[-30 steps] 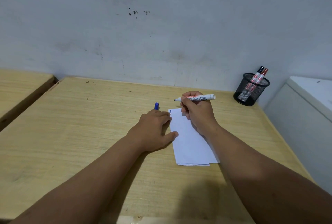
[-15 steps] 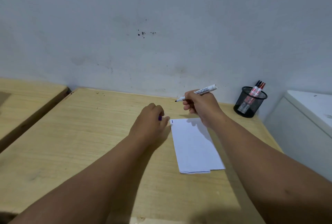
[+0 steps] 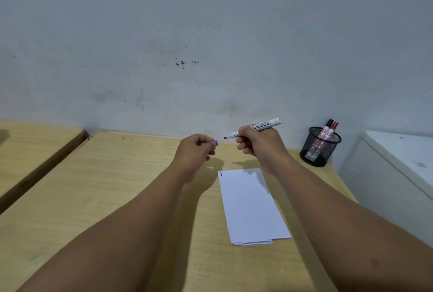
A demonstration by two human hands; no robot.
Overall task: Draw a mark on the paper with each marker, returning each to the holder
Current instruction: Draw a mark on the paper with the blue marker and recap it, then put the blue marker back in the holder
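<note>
Fingers of our right hand (image 3: 260, 145) grip the uncapped white marker (image 3: 254, 128), now lifted off the folded white paper (image 3: 250, 207); our left hand (image 3: 195, 151) pinches its small blue cap (image 3: 215, 142), raised too.

Most of the cap (image 3: 216, 143) is buried inside the left hand (image 3: 195, 151); only its blue end pokes out past the grip. The right hand (image 3: 257, 145) covers the marker (image 3: 256, 127) barrel's middle. The barrel print is too blurred to read. Mesh hides the lower halves of two markers (image 3: 328, 128) in the holder (image 3: 319, 147).
</note>
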